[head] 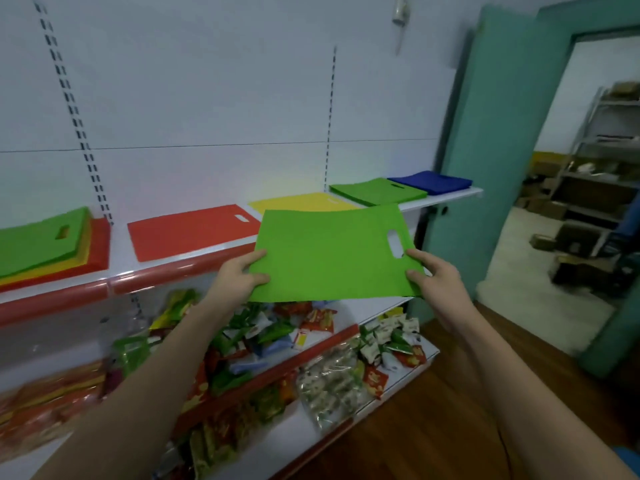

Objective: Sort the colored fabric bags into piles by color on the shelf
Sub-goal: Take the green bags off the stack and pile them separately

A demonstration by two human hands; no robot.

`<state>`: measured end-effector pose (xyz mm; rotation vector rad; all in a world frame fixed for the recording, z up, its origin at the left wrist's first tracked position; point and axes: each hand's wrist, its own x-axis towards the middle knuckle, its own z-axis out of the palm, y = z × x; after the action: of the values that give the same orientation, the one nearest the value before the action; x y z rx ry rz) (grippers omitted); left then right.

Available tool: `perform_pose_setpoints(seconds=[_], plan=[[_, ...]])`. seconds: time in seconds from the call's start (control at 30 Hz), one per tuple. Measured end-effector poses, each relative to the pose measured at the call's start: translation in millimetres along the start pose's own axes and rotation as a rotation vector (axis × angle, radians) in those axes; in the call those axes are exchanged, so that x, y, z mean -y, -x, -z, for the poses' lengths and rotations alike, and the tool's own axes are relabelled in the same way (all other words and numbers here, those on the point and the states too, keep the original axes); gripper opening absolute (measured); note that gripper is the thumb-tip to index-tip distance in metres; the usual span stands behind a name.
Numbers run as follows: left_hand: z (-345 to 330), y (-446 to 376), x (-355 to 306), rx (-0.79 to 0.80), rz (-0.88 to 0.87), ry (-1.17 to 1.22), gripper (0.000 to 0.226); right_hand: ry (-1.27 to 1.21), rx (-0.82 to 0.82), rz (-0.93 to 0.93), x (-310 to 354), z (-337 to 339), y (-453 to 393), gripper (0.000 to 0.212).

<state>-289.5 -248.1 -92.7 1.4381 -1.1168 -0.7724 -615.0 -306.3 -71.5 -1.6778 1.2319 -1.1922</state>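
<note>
1. The green bag (329, 252) is held in the air in front of the shelf (180, 271), near the red pile (192, 233).
2. It looks light, thin and floppy; holding two near corners keeps it flat.
3. Left hand (239, 277) and right hand (433, 277) pinch it, thumbs on top, arms stretched forward.
4. Green pile (377, 191) lies farther right.

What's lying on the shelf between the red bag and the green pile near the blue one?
In the head view, a yellow bag lies between the red bag and the green pile, partly hidden by the held green bag.
</note>
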Motion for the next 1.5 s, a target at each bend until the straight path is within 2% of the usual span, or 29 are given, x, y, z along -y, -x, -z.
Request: perform_pose_setpoints(seconds=[0.17, 0.37, 0.73, 0.87, 1.17, 1.27, 1.5], plan=[[-76, -34, -5, 0.109, -0.015, -0.043, 0.059, 0.063, -0.068, -0.056, -31, 73, -23, 0.041], [-157, -85, -3, 0.202, -0.046, -0.052, 0.058, 0.062, -0.149, -0.141, -76, 128, -60, 0.041], [-267, -225, 14, 0.420, -0.074, 0.056, 0.057, 0.097, -0.310, -0.227, -138, 181, -163, 0.042], [-306, -261, 10, 0.439, -0.026, 0.139, 0.057, 0.086, -0.346, -0.230, -157, 195, -198, 0.041], [-389, -317, -3, 0.326, 0.008, 0.157, 0.056, -0.012, -0.301, -0.199, -205, 249, -305, 0.041], [-402, -327, -10, 0.232, 0.021, 0.157, 0.056, -0.119, -0.222, -0.196, -215, 260, -352, 0.041], [-400, -348, -39, -0.027, 0.028, 0.040, 0.057, -0.113, -0.006, -0.070, -214, 258, -450, 0.044]])
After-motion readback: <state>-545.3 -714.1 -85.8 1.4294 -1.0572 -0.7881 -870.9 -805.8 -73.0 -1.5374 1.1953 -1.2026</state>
